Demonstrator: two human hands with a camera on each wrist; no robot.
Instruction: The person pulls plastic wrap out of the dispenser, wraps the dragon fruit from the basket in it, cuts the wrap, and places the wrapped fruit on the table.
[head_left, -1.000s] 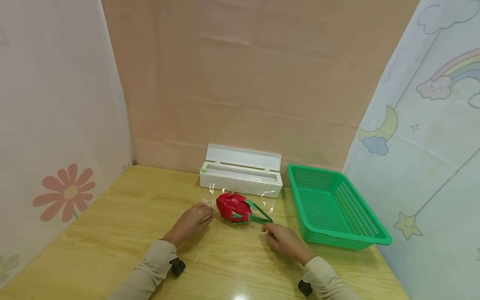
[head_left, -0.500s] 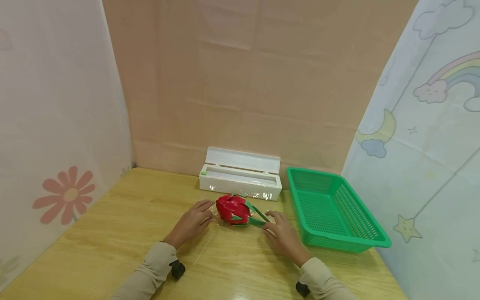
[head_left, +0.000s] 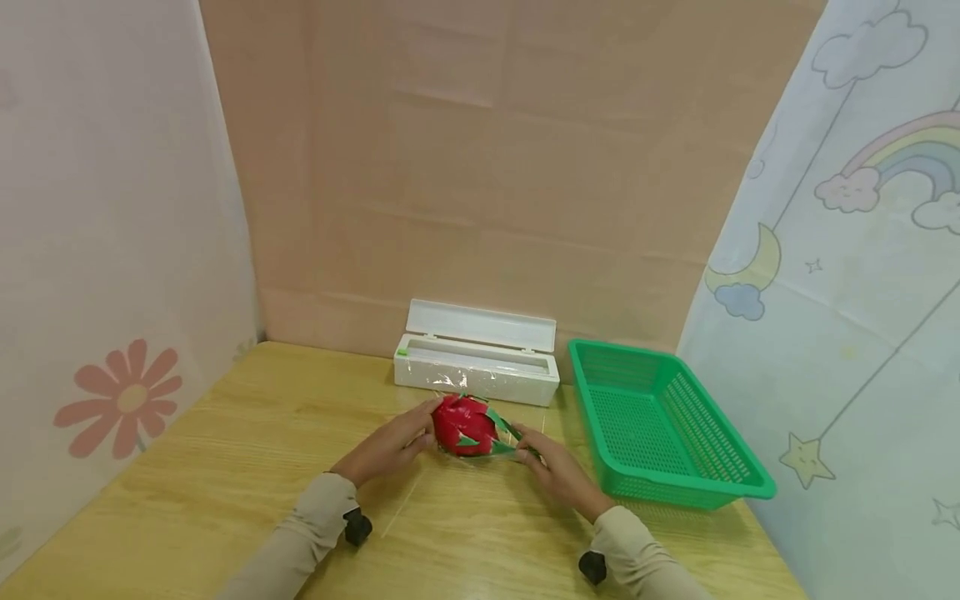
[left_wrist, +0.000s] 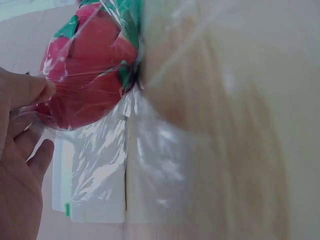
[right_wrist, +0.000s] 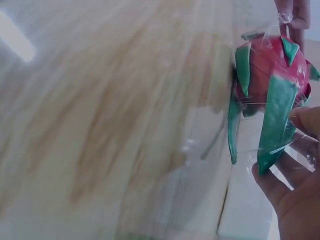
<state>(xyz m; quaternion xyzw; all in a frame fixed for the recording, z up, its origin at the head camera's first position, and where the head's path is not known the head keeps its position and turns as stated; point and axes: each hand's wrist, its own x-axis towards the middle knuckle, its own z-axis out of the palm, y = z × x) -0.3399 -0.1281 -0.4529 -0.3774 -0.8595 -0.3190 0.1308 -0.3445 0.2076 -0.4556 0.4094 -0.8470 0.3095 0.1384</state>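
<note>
A red dragon fruit [head_left: 459, 427] with green leaf tips lies on its side on the table, leaves to the right. Clear plastic wrap [left_wrist: 160, 155] covers it and spreads beyond it, its creases tight over the skin in the left wrist view. At the fruit's blunt left end my left hand [head_left: 392, 442] pinches the wrap, thumb against the fruit. My right hand [head_left: 561, 471] is at the long green leaves [right_wrist: 276, 117]; thumb and fingers gather film around their tips. The underside of the fruit is hidden.
Behind the fruit stands a white wrap dispenser box [head_left: 480, 379], its lid raised against the back wall. A green plastic basket [head_left: 682, 490] sits on the right of the wooden table [head_left: 300, 392]. Printed cloth walls close in both sides.
Both hands have moved in against the ends of the dragon fruit. The wrap that stuck up behind it is drawn closer around it. The right fingers have come up onto the leaves.
</note>
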